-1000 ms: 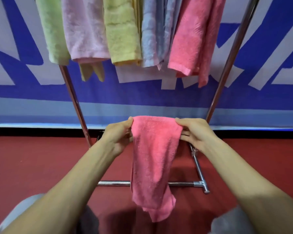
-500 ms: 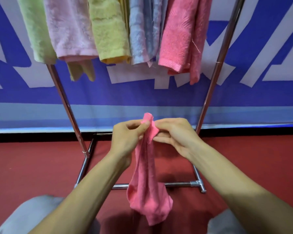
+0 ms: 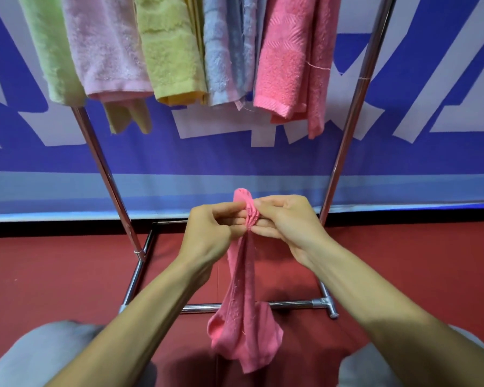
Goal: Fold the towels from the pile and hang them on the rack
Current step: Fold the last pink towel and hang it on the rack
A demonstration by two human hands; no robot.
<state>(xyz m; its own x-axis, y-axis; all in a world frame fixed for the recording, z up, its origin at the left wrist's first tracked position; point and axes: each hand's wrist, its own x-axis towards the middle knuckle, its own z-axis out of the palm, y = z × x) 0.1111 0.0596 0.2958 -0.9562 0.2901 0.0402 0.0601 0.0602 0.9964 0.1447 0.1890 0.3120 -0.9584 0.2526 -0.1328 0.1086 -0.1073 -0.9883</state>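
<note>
A small pink towel hangs folded lengthways in front of me, its top edges gathered together. My left hand and my right hand meet at that top edge, and both pinch it between thumb and fingers. Beyond my hands stands the metal rack. Several towels hang on it: a green one, a pale pink one, a yellow one, a light blue one and a pink one. The pile is out of sight.
The rack's base bar lies on the red floor just past the hanging towel. A blue and white banner covers the wall behind. My grey-clad knees show at the bottom corners.
My hands came together from holding the towel's top corners apart, bringing both corners into one bunch. The towel now hangs narrow, doubled over, where before it was spread flat.
</note>
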